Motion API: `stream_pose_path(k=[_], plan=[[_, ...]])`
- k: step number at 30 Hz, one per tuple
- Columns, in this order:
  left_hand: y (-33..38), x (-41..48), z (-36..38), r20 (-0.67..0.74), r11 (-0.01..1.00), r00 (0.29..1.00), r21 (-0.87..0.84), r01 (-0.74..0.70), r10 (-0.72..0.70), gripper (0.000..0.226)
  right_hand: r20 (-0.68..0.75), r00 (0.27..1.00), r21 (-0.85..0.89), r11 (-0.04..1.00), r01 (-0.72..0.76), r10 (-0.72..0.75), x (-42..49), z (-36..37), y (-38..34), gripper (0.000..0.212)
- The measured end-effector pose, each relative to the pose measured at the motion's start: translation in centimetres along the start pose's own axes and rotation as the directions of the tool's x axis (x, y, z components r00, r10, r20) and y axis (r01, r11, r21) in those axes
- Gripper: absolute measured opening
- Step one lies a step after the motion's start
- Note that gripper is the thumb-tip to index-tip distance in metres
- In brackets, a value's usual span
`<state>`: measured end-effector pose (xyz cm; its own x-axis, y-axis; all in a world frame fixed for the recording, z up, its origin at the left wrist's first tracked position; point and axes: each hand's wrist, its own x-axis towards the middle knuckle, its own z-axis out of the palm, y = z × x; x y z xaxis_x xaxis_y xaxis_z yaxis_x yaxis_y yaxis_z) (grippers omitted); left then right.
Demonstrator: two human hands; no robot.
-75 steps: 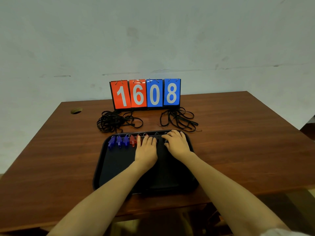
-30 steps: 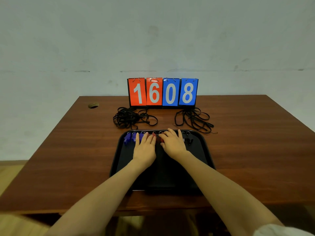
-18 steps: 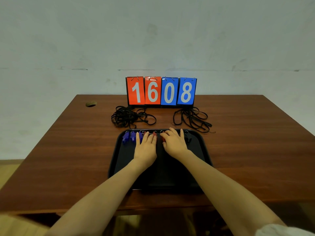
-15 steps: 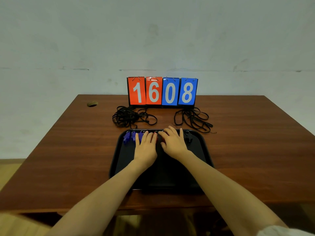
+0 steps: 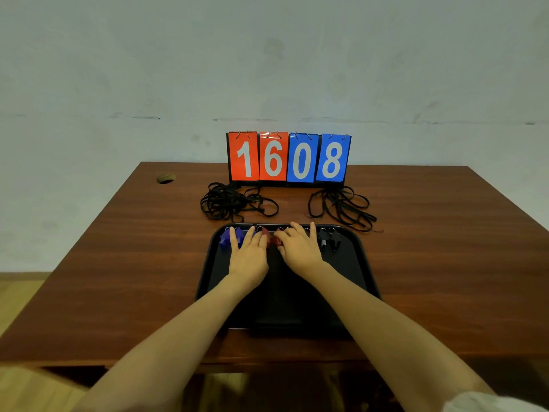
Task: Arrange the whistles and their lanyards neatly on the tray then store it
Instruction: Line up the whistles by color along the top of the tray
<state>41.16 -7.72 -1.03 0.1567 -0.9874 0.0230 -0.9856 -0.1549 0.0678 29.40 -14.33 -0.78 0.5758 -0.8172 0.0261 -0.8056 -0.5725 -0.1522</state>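
Bare, office-like room indicated: scuffed pale painted wall (image 5: 267,69), reddish-brown wooden desk (image 5: 118,263) with a round cable hole (image 5: 165,179), light wood-look floor (image 5: 17,298). A red-and-blue flip-card scoreboard (image 5: 288,157) reading 1608 is stood at the desk's far edge.

Wooden table (image 5: 445,248) bears tray (image 5: 344,272), scoreboard (image 5: 288,157) (lanyards (image 5: 228,203) between).

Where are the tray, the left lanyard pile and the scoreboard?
tray (image 5: 349,272), head view, bare floor right of the hands.
left lanyard pile (image 5: 227,203), head view, middle of the tangle.
scoreboard (image 5: 301,159), head view, the blue 0 card.
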Motion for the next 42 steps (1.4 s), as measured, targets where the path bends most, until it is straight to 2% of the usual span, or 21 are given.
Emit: stream_pose_path(k=[11,29,42], plan=[[-0.27,0.39,0.34,-0.003,0.998,0.999,0.049,-0.039,0.039,0.057,-0.022,1.0,0.007,1.0,-0.004,0.004,-0.01,0.17,0.02,0.04],[0.08,0.36,0.41,0.001,0.998,1.0,0.068,-0.015,0.015,0.058,-0.022,1.0,0.101,0.995,-0.015,0.017,-0.11,0.65,0.22,0.038],[0.14,0.0,0.23,0.001,0.991,1.0,0.135,-0.015,0.015,0.057,-0.019,1.0,0.094,0.995,-0.015,0.016,-0.28,0.54,0.16,0.04]])
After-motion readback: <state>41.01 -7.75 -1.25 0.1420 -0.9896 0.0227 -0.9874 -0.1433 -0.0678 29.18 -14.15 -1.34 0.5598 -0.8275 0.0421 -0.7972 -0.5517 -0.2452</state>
